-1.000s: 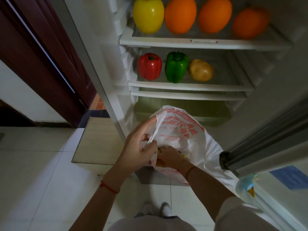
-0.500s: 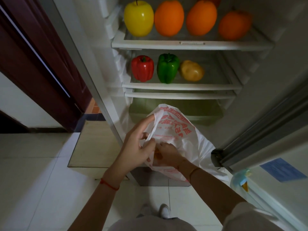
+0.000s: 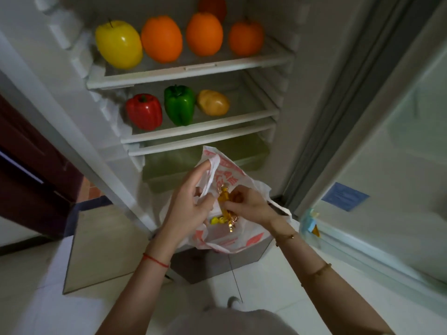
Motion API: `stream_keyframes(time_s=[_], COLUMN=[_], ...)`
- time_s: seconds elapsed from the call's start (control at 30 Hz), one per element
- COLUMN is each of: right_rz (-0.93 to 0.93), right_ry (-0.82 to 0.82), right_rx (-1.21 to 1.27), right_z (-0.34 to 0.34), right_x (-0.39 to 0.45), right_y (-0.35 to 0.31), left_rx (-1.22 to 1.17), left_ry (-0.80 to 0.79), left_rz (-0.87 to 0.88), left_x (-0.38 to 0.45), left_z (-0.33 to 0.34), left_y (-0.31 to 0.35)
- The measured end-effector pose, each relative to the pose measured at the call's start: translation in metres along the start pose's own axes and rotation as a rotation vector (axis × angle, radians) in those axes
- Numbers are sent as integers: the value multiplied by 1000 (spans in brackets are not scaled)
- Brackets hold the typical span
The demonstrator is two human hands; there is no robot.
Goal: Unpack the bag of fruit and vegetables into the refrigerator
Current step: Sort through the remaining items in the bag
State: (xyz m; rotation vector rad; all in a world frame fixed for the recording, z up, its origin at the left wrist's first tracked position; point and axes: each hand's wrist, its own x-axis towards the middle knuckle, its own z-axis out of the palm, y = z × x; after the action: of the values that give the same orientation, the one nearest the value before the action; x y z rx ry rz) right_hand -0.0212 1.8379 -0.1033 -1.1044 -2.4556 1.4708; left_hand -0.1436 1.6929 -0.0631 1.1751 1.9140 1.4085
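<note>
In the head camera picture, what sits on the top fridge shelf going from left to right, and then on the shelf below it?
Top shelf: yellow apple → first orange → second orange → third orange. Shelf below: red pepper → green pepper → potato.

bag (image 3: 225,240) contents mostly hidden; rear orange (image 3: 212,6) cropped

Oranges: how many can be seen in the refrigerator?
4. Three stand in a row on the top shelf, right of the yellow apple: left, middle, right. A fourth is partly hidden behind the middle one; more may be hidden.
</note>
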Motion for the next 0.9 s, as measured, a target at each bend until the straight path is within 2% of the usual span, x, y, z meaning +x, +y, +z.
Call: stream_keyframes(time_s=[0.17, 0.27, 0.37, 0.5, 0.6, 0.73, 0.9], right_rz=[32, 155, 300, 482, 614, 706, 732], right_ry=[210, 418, 525, 498, 538, 567, 570], right_rx=[300, 337, 314, 148, 4, -48, -117], right_z=[-56, -81, -99, -108, -108, -102, -93], right_x=[-42, -60, -79, -99, -99, -86, -67], right_y=[1, 26, 64, 107, 132, 150, 161], left_rx=[5, 15, 14, 28, 25, 16, -21], left_ry=[-32, -62, -74, -103, -102, -106, -90], left_rz=[27, 31, 27, 15, 21, 12, 7], left_x=[9, 13, 17, 20, 22, 23, 19], left_z=[13, 21, 29, 34, 37, 36, 33], left_y=[6, 8, 8, 4, 3, 1, 3])
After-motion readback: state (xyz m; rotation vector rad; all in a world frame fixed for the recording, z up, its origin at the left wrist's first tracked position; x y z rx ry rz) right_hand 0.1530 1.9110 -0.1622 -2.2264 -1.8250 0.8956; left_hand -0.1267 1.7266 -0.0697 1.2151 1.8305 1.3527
